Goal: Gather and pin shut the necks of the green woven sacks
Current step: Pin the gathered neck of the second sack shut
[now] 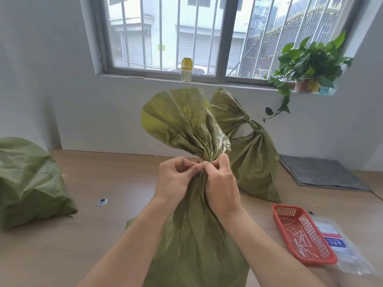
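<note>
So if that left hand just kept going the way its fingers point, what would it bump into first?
Almost at once, the gathered neck of the green sack: the left hand points right, fingertips already at it, with the right hand just beyond.

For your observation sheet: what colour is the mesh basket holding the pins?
Red-orange; the basket shows in the head view, to the right.

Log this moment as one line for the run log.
left hand + right hand: pinching gathered neck, front sack | rear sack: tied | left sack: ungathered
</note>
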Demonstrator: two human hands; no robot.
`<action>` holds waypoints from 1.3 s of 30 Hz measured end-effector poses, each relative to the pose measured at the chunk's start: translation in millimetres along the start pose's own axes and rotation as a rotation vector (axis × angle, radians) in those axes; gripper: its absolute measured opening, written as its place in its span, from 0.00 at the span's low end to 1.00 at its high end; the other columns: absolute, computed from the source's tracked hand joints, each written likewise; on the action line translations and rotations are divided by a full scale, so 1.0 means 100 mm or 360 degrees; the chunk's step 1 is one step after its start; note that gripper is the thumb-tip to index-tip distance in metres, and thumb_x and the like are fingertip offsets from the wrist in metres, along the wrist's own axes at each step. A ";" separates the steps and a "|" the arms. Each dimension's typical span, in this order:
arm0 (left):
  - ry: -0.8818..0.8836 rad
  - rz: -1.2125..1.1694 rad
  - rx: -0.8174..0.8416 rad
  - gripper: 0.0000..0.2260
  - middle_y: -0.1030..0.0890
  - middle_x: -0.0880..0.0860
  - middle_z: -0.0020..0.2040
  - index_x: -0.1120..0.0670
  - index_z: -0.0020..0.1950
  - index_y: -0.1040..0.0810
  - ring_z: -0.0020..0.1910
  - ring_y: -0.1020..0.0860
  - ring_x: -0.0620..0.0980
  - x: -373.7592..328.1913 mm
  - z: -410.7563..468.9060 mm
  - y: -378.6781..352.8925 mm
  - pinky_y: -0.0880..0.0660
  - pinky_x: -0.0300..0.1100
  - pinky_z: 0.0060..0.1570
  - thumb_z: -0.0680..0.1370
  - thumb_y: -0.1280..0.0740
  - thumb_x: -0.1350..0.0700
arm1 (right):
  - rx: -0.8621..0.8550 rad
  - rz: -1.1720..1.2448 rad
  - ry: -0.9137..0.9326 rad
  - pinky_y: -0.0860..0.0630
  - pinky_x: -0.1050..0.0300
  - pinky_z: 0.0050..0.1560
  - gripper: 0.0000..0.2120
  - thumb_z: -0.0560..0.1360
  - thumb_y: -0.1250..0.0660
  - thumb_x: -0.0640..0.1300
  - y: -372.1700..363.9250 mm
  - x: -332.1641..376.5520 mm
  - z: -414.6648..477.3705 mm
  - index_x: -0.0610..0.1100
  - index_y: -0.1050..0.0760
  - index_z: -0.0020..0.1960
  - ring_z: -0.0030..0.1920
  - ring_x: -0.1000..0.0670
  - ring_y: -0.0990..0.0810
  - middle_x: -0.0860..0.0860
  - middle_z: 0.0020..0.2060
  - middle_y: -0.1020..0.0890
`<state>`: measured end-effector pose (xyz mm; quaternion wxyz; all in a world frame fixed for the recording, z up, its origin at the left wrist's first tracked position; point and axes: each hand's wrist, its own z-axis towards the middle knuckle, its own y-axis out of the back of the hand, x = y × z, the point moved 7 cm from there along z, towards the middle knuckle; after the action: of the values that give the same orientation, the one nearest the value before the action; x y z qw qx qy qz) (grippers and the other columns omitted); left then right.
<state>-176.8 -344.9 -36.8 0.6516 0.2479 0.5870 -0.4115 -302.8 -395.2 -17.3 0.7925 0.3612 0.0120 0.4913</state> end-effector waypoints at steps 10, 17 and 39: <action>-0.0073 0.0404 -0.0139 0.15 0.12 0.48 0.50 0.54 0.58 0.20 0.53 0.16 0.40 -0.01 0.04 0.17 0.20 0.41 0.59 0.82 0.40 0.70 | -0.0082 -0.0105 0.0095 0.21 0.46 0.23 0.09 0.76 0.35 0.35 -0.05 0.11 0.05 0.35 0.18 0.52 0.30 0.41 0.22 0.42 0.45 0.27; -0.0183 0.0709 -0.0302 0.07 0.17 0.47 0.46 0.55 0.53 0.24 0.43 0.18 0.33 -0.12 0.16 0.28 0.27 0.24 0.38 0.82 0.35 0.66 | -0.0115 -0.0108 0.0173 0.21 0.48 0.22 0.10 0.74 0.33 0.34 -0.06 0.21 0.05 0.36 0.17 0.53 0.31 0.44 0.23 0.42 0.44 0.27; -0.0555 0.0138 -0.0013 0.10 0.12 0.52 0.47 0.56 0.52 0.15 0.50 0.14 0.51 -0.15 -0.11 0.31 0.19 0.41 0.52 0.76 0.26 0.69 | -0.0152 0.0074 0.0136 0.21 0.46 0.26 0.08 0.77 0.36 0.37 -0.04 0.32 0.06 0.38 0.18 0.49 0.33 0.44 0.23 0.44 0.45 0.28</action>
<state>-157.1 -316.0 -29.7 0.7616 0.1952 0.4555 -0.4175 -280.6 -373.8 -4.8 0.7959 0.3018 0.0139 0.5247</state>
